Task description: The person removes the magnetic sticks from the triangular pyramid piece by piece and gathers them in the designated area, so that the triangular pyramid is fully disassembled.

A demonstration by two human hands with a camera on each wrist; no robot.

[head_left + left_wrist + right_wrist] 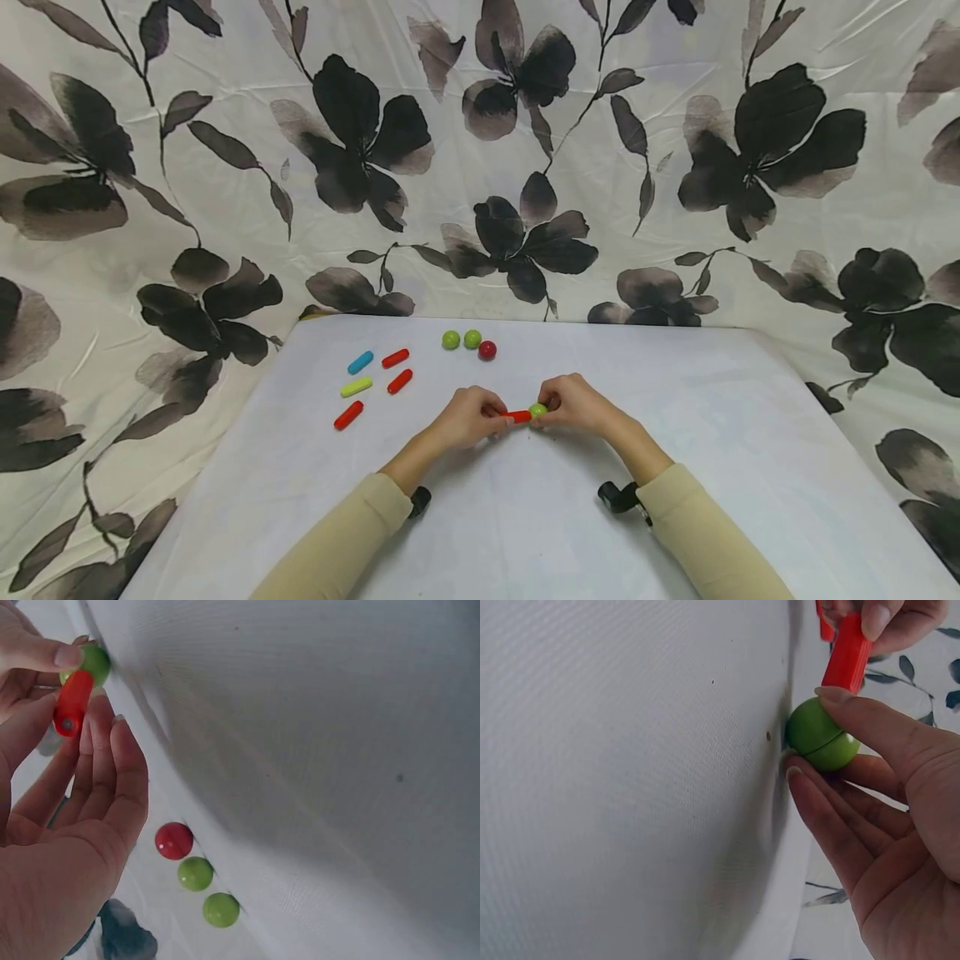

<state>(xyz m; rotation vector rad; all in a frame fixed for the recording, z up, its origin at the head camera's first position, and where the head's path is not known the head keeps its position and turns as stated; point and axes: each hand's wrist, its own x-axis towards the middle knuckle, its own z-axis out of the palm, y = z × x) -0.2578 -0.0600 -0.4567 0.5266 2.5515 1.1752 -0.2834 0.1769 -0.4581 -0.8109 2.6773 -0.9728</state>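
Between thumb and fingers, my left hand [467,418] pinches a red rod [517,416], which has a small round mark on its end in the left wrist view. My right hand [579,405] holds a green ball [822,736] that has a seam line around it. The rod's far end meets the ball, and both are held low over the white table. In the right wrist view the thumb lies where rod and ball come together, partly covering the ball.
At the back of the white table [675,400] sit two green balls [472,338] and a red ball [487,350]. Left of them lie a blue rod [360,362], a yellow-green rod [356,387] and several red rods [348,415]. A floral cloth [517,167] hangs behind.
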